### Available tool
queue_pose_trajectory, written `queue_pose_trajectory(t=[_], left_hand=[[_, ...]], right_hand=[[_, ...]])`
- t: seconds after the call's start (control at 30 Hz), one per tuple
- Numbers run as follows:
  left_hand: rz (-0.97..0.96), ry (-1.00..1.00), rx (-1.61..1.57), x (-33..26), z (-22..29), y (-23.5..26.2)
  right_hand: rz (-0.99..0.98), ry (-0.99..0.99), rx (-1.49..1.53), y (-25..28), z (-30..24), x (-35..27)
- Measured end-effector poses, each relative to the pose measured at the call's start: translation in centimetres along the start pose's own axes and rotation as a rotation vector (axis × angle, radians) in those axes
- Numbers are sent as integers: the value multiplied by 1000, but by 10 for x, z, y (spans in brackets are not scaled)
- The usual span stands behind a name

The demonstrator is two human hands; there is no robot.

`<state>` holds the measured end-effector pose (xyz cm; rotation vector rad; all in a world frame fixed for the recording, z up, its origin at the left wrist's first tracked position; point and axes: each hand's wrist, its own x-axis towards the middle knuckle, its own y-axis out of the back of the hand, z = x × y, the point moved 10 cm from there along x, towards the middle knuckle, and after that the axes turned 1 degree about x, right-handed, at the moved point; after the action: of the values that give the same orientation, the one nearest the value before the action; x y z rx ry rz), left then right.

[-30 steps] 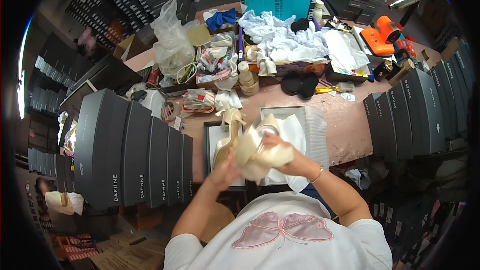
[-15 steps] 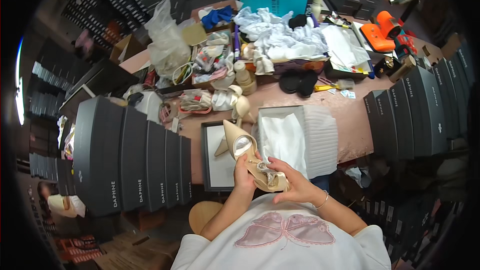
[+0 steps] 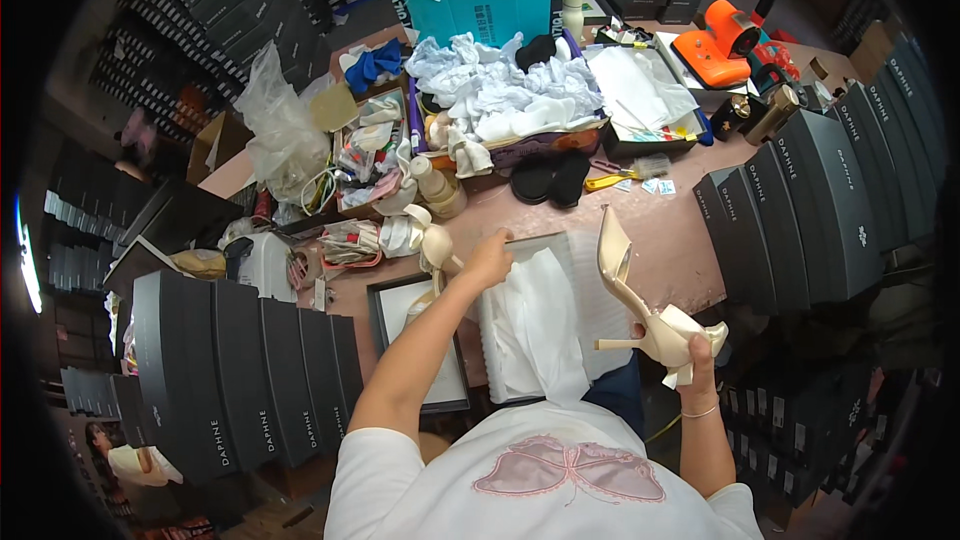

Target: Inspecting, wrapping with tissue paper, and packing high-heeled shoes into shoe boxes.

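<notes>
My right hand (image 3: 703, 365) is wrapped round the heel-strap end of a beige high-heeled shoe (image 3: 640, 305), its pointed toe up and its slim heel to the left. My left hand (image 3: 488, 260) is closed at the far left corner of an open grey shoe box (image 3: 553, 248); its fingertips are partly hidden. White tissue paper (image 3: 535, 315) lies in this box, and a white ribbed sheet (image 3: 607, 290) spreads over its right side. A second beige shoe (image 3: 437, 242) stands beyond my left forearm, by a dark box part with a white inside (image 3: 462, 370).
Dark shoe boxes stand in rows at the left (image 3: 180, 370) and right (image 3: 820, 210). Behind are a carton of crumpled white paper (image 3: 500, 90), a beige bottle (image 3: 437, 185), black pads (image 3: 550, 180), a yellow-handled brush (image 3: 625, 175) and an orange device (image 3: 715, 45).
The shoe was in both hands over the boxes. My right hand has carried it to the right; my left hand has let go and moved to the box's far left corner.
</notes>
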<state>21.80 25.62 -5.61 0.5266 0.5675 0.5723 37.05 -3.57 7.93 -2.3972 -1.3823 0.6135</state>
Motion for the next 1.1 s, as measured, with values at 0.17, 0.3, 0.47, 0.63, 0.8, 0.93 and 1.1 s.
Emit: queue_pose_trajectory(t=[0.17,0.3,0.47,0.63,0.8,0.93,1.1], left_hand=[[-232,75,3,-14,26,-29],[-295,353,-469,10,-27,-104],[-157,206,-797,4,0,-91],[125,-649,-417,-81,234,104],[471,-510,159,-89,203,112],[539,-603,174,-131,168,91],[539,-635,177,-189,142,66]], right_hand=[[50,96,118,-11,-8,-1],[30,93,168,-32,-3,-8],[25,66,88,-30,-6,-35],[101,258,230,-8,-36,-49],[-155,560,456,-32,-87,-49],[-307,310,471,-74,-70,-60],[-167,-37,471,-98,-10,-47]])
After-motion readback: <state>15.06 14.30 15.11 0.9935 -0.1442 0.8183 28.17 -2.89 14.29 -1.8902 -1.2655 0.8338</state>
